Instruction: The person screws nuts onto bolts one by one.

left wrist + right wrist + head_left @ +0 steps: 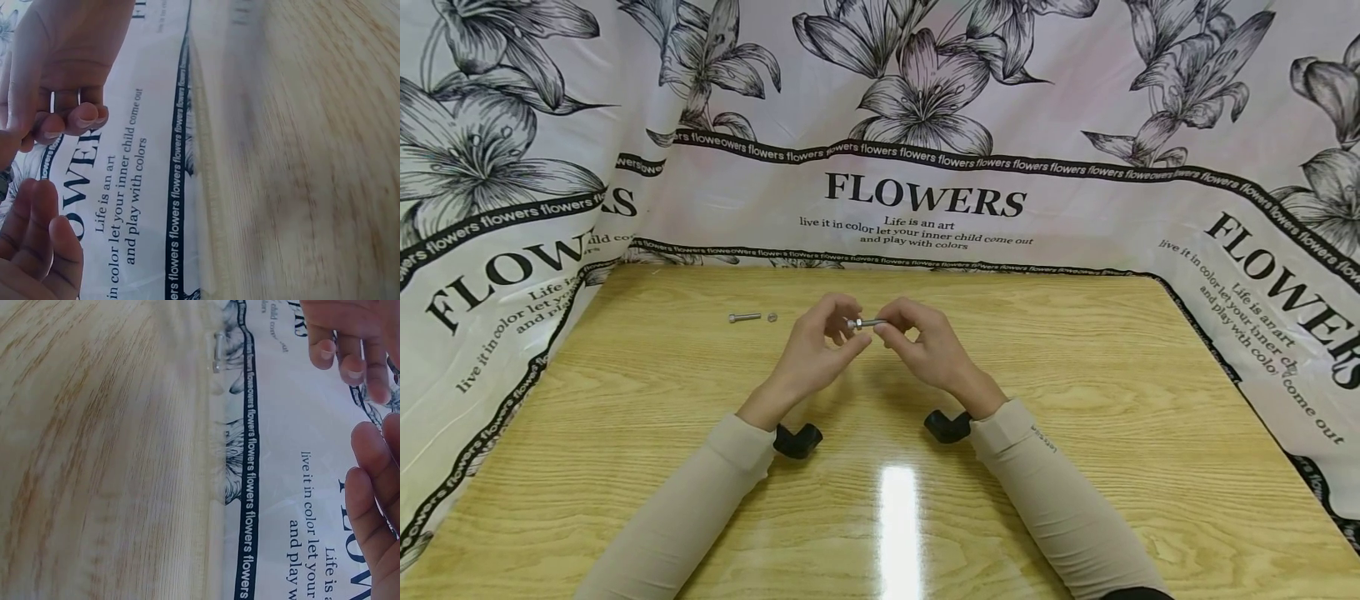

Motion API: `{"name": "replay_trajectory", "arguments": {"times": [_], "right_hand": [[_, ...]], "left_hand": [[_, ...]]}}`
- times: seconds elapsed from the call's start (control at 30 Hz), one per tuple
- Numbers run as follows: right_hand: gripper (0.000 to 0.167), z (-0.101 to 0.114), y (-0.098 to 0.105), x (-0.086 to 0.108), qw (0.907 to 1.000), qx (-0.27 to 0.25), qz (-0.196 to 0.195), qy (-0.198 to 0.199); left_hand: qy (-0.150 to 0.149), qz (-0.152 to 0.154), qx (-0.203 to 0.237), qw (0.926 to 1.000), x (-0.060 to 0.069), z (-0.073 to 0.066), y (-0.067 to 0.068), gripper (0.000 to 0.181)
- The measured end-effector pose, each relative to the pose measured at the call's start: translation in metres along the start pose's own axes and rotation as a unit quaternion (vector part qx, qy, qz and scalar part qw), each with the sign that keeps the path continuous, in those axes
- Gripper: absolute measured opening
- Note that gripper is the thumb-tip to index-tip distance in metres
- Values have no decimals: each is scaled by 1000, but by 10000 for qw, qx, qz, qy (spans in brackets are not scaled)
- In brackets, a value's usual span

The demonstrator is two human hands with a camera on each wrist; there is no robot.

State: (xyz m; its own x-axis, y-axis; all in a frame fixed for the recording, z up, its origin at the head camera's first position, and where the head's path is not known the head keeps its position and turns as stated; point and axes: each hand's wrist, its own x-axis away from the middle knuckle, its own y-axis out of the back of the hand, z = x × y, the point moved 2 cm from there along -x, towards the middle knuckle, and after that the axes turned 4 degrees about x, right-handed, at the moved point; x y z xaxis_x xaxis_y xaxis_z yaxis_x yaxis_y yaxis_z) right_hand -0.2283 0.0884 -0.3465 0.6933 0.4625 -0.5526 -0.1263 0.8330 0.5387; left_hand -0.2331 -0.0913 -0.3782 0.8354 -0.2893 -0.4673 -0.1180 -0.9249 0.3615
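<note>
A metal bolt (872,322) with a nut (859,322) on it is held up between the two hands in the head view. My right hand (928,346) pinches the bolt's right end between thumb and fingertips. Around the nut end, my left hand (808,354) has its fingers bent and its thumb just below; whether they touch the metal cannot be made out. In the left wrist view the left hand (37,244) is low and the right hand (69,56) high. The right wrist view has the left hand (356,337) above the right hand (375,494).
A second bolt (745,317) lies on the wooden table (1075,375), left of the hands, with a loose nut (772,317) beside it. A flower-print cloth (737,200) borders the table at the back and sides. Dark wrist mounts (797,442) jut inward from both sleeves.
</note>
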Motion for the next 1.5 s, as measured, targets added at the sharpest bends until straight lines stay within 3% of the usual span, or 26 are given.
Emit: {"name": "replay_trajectory", "arguments": {"times": [0.17,0.3,0.53,0.7,0.8,0.97,1.13,1.37,1.5], "right_hand": [[3,0,0,0,10000,18,25,26],[3,0,-1,0,10000,13,32,56],[3,1,0,0,10000,-64,38,33],[3,1,-1,0,10000,-16,31,20],[3,1,-1,0,10000,13,23,-3],[3,1,0,0,10000,-20,8,-11],[2,-1,-1,0,10000,-29,0,16],[6,0,-1,0,10000,-71,-9,14],[5,1,0,0,10000,-59,-2,24]], "left_hand": [[-167,3,10,9999,0,1,-1,14],[68,76,-105,9999,1,-1,0,9],[466,128,-197,9986,1,-2,0,29],[623,140,-224,9977,2,-2,1,22],[523,165,-214,9983,2,-2,1,20],[78,180,-109,9997,1,-1,-1,31],[-99,115,6,9999,1,-5,-1,22],[58,97,-80,9999,1,1,-1,9],[278,63,-205,9994,1,1,-1,19]]}}
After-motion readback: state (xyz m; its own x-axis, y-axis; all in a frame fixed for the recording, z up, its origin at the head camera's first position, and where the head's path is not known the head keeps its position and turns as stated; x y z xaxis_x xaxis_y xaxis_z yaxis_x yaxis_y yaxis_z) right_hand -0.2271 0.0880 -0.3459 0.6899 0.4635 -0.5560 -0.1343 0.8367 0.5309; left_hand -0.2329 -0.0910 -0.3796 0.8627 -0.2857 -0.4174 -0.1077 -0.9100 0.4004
